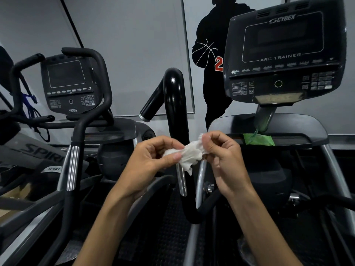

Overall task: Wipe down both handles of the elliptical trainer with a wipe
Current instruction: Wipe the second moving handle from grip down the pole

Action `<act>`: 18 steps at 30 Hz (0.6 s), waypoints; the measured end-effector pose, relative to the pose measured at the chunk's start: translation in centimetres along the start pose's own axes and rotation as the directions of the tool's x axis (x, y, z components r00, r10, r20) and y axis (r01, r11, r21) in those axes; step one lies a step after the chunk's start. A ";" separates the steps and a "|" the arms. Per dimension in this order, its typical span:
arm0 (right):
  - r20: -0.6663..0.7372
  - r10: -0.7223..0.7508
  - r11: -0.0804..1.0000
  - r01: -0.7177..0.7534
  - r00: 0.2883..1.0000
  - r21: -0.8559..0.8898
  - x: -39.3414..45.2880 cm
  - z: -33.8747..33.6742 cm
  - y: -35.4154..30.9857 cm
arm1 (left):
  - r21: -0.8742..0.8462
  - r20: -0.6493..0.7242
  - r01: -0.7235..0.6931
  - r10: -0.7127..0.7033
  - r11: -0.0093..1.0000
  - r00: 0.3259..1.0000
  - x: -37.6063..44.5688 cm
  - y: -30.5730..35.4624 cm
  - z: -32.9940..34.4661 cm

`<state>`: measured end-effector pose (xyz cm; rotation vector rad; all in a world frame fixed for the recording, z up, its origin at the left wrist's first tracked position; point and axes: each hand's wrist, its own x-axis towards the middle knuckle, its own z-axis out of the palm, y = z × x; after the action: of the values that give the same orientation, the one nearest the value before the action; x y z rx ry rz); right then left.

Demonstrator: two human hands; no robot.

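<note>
A crumpled white wipe (190,153) is stretched between my two hands at chest height. My left hand (151,160) pinches its left end with thumb and fingers. My right hand (221,154) pinches the right end near the top. Directly behind the wipe rises the trainer's glossy black left handle (173,104), curving over at the top, with a chrome section (181,179) below my hands. The trainer's console (284,54), marked ARC TRAINER, stands at the upper right. The trainer's right handle is out of view.
A green wipe packet (258,139) lies on the tray under the console. A second trainer (67,85) with black handles and its own console stands to the left, close by. Black rubber flooring (165,227) runs between the machines. A grey wall with a black figure mural is behind.
</note>
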<state>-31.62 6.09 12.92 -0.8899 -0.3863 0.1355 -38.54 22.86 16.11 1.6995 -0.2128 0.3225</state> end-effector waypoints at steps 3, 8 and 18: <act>0.008 0.137 0.990 -0.137 0.991 0.030 -0.3 0.1 -0.1 | -0.162 0.013 0.016 -0.014 0.987 1.000 -0.2 -0.6 -0.5; 0.011 0.252 0.968 -0.252 0.968 0.013 -1.9 1.2 1.1 | -0.369 0.000 -0.024 0.026 0.929 1.000 -0.3 -0.9 0.1; 0.030 0.243 0.970 -0.243 0.970 0.008 -3.3 1.8 1.8 | 0.135 -0.019 -0.132 0.136 0.982 0.991 -1.3 -1.8 1.0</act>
<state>-35.33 7.60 11.67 -0.9227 -0.3012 0.3765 -39.11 22.12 13.91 1.8153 -0.2913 0.4696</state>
